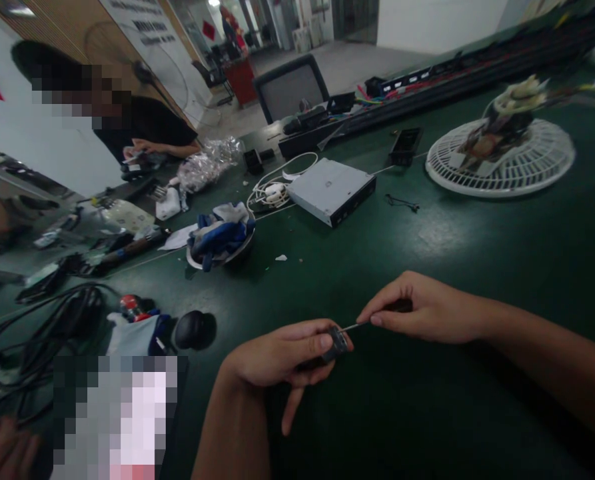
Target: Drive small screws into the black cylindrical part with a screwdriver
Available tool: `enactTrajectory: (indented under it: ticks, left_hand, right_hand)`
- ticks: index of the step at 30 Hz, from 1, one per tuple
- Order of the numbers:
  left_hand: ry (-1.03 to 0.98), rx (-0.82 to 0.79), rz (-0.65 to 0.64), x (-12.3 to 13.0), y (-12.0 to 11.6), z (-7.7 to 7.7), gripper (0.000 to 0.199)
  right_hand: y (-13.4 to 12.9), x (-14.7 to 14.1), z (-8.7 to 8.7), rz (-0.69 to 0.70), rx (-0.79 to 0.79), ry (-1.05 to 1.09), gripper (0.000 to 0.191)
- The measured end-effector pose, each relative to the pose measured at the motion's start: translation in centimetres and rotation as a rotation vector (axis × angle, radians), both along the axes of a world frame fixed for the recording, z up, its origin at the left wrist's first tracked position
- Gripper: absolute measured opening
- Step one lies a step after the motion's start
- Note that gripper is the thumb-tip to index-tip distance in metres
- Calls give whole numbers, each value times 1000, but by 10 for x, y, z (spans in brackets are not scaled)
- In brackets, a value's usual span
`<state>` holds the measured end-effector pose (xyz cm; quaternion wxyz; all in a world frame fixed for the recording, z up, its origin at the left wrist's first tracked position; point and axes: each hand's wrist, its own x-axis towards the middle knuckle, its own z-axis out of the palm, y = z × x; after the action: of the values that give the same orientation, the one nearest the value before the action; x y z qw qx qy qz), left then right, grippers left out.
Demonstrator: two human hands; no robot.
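Observation:
Between the thumb and fingers of my left hand is a small dark grey block-like part; its exact kind is hard to make out. My right hand pinches a thin screwdriver, whose dark handle is mostly hidden in the palm. The metal shaft points left, and its tip meets the upper right side of the grey part. Both hands are above the dark green table, near its front.
Ahead lie a white and black drive-like box, a coiled white cable and a bowl holding blue cloth. A white fan grille stands right. Black cables crowd the left. A person sits across the table.

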<state>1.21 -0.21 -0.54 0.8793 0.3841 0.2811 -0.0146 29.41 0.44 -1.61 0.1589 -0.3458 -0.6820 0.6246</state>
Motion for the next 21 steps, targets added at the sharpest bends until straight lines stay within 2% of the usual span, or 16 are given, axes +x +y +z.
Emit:
enactTrajectory:
  ticks: [3, 7, 13, 18, 21]
  left_hand:
    - [8, 1, 8, -2, 0, 1, 34]
    - [20, -5, 4, -1, -1, 2, 33]
    - [46, 9, 10, 3, -1, 3, 33]
    - [88, 5, 23, 2, -2, 4, 36]
    - [100, -5, 24, 3, -3, 4, 35]
  right_hand:
    - [1, 1, 0, 48, 43, -24, 31]
    - [3, 5, 3, 100, 11, -6, 32]
    - [2, 3, 2, 11, -52, -5, 37]
    - [2, 1, 4, 61, 57, -62, 33]
    - [3, 4, 5, 113, 59, -47, 32]
